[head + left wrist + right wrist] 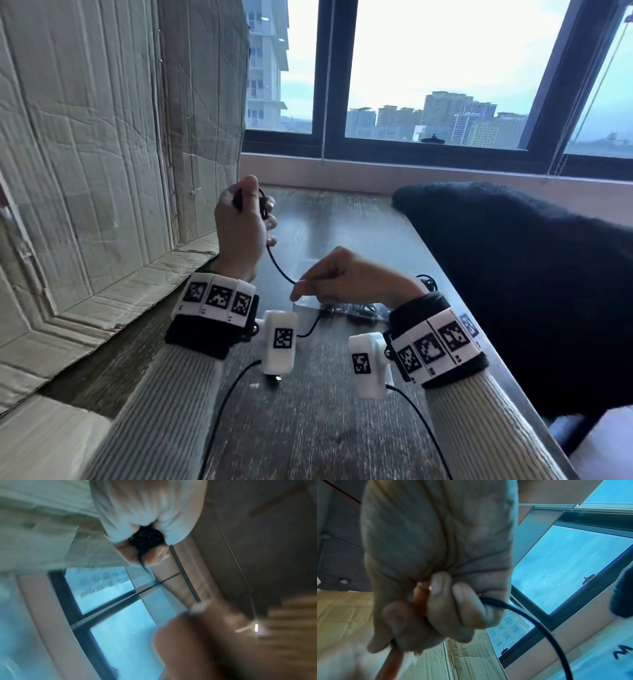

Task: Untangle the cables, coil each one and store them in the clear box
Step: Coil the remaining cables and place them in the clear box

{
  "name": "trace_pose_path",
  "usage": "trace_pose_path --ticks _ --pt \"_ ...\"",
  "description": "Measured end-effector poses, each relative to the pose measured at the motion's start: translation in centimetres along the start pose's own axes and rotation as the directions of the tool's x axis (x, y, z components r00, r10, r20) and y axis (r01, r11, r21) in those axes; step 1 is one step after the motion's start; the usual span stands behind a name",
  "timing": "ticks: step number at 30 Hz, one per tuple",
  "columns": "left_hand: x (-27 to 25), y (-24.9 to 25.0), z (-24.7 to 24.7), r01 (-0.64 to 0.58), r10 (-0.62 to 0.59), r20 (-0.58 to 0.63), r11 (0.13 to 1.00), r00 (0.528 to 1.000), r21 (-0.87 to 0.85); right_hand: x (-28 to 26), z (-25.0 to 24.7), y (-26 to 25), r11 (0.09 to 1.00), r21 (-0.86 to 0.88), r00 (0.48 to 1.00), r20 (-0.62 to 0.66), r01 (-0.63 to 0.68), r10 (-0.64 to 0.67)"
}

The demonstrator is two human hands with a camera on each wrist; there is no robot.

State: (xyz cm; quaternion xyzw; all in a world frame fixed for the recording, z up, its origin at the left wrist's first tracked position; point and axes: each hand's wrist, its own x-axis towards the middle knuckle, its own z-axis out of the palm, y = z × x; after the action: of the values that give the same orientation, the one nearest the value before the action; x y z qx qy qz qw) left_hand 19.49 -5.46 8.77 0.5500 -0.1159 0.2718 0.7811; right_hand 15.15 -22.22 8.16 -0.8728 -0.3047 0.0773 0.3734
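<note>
My left hand (245, 219) is raised near the cardboard and grips a small coil of black cable (263, 205); in the left wrist view the coil (145, 539) sits inside the curled fingers. From it the black cable (279, 267) hangs down to my right hand (342, 279), which pinches it just above the clear box (310, 265). In the right wrist view the fingers (447, 601) are curled round the black cable (530, 620); something reddish also shows in that fist, and I cannot tell what. More dark cables (363, 310) lie in the box, partly hidden by the right hand.
A large cardboard box (102, 154) stands along the left of the dark wooden table (308, 428). A dark fuzzy bundle (513, 274) covers the table's right side. A window sill runs behind. A loose black cable (310, 329) lies before the clear box.
</note>
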Motion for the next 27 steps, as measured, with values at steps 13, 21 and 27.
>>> trace_pose_path --ticks 13,21,27 --pt "-2.5 0.1 0.2 -0.26 -0.201 0.646 0.798 0.736 0.544 0.7 -1.2 0.4 0.997 0.007 0.811 -0.582 0.08 -0.062" --pt "-2.5 0.6 0.2 0.042 -0.231 0.516 0.935 0.825 0.351 0.0 -2.5 1.3 0.942 0.316 0.742 -0.657 0.11 0.133" --pt "-1.6 0.9 1.3 0.279 -0.237 0.221 0.942 0.946 -0.184 0.4 -1.7 1.8 0.918 0.377 0.811 -0.571 0.122 0.126"
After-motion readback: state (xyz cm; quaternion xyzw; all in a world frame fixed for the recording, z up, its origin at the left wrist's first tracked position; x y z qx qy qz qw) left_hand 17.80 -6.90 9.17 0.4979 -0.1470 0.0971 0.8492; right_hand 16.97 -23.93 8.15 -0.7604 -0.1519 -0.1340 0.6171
